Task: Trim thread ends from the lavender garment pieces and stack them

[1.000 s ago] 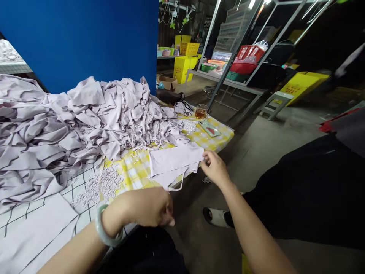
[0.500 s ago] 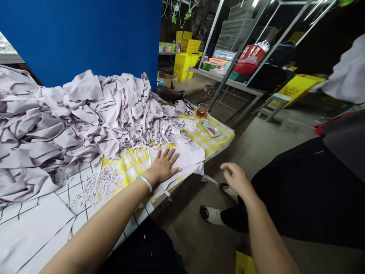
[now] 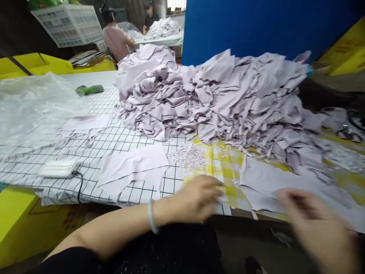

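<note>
Along table (image 3: pixel 174 183): left hand (image 3: pixel 196 199), right hand (image 3: pixel 321 224), grips blurred, unclear; two flat garments (image 3: pixel 139 163) leftward, one heap (image 3: pixel 219 95) behind.

No text, brand, number or sign is legible. Markings on the yellow box (image 3: pixel 15 228), lower left of the frame, and on the yellow container (image 3: pixel 349 53), upper right, are too blurred to read.

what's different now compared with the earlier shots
The view has swung left. The left hand has come off the cloth, to its left; the right hand has come in by its front edge, blurred, contact unclear. The pile and scraps stayed put.
</note>
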Motion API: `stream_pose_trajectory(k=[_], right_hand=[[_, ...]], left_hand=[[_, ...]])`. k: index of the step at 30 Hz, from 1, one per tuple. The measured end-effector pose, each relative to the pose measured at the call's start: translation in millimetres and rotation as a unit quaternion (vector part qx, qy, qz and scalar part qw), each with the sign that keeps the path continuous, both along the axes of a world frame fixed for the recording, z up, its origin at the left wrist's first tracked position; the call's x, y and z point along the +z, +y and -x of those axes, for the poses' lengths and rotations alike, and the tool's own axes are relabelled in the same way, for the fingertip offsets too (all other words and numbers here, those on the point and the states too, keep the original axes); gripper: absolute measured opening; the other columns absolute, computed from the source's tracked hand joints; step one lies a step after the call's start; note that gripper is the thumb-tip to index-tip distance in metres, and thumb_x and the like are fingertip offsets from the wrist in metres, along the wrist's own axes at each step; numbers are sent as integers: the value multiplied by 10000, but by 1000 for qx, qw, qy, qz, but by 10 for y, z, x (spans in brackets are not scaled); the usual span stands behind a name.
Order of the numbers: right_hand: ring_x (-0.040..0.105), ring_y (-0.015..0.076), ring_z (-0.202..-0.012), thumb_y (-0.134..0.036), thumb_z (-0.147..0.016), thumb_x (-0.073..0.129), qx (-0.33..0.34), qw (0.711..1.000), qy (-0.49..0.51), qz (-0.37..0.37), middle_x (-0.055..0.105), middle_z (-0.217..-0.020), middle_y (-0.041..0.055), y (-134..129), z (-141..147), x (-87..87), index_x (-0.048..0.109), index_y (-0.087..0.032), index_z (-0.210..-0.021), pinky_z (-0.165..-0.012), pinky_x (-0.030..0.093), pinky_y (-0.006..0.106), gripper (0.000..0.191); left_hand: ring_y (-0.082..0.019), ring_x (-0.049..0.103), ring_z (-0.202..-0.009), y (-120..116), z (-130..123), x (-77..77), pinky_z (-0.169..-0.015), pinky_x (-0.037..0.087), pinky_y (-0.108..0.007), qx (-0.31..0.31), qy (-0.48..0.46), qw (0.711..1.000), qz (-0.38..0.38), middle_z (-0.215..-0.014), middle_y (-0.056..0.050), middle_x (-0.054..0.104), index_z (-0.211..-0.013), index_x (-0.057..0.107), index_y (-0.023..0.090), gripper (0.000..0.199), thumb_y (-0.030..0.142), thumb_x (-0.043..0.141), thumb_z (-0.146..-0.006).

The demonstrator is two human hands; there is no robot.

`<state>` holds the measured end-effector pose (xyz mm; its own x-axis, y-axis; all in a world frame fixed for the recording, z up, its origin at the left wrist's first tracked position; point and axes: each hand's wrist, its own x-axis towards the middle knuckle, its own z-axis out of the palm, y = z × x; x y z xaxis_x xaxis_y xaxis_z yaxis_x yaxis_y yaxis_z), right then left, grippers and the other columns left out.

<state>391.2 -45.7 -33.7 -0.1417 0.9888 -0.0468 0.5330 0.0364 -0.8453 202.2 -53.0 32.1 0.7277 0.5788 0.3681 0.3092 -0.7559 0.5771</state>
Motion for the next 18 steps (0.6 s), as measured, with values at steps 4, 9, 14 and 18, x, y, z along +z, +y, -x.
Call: stream_pose_trajectory(k=[4,9,14,18], right_hand=[[575,357,-1192,-485,-785,678,62,993,49,83,687,-1174,102,-759,793,-123,707,-306,-1136,-978,491,514,394],[594,346,-1205,-560,-824,641,52,963,132,230,713,-1137,106,-1131,1455,-177,720,-237,-1111,-1081,413,526,440],[668,274,-986,-539,-908,563,50,966,137,215,725,-970,59,-1244,1315,150,722,-209,-981,-937,505,418,374],[665,199,-790,-467,-948,542,10,980,66,187,691,-826,4,-1444,966,734,632,-296,-1241,-790,537,341,352]], left_hand=[[-197,620,-1068,118,1225,17,-939,547,-417,254,-38,966,5,-1079,-95,651,-1012,638,178,286,38,440,-860],[-179,632,-982,68,1622,-152,-846,566,-361,174,-36,983,53,-1046,-81,648,-1002,638,173,276,31,448,-862],[-187,617,-1036,-158,1550,-247,-918,553,-376,109,-25,985,130,-1068,-79,645,-1019,615,179,296,14,461,-826],[-233,571,-1162,-204,1564,-336,-1001,519,-442,89,-16,992,87,-1210,-121,609,-1152,583,170,307,102,574,-853]])
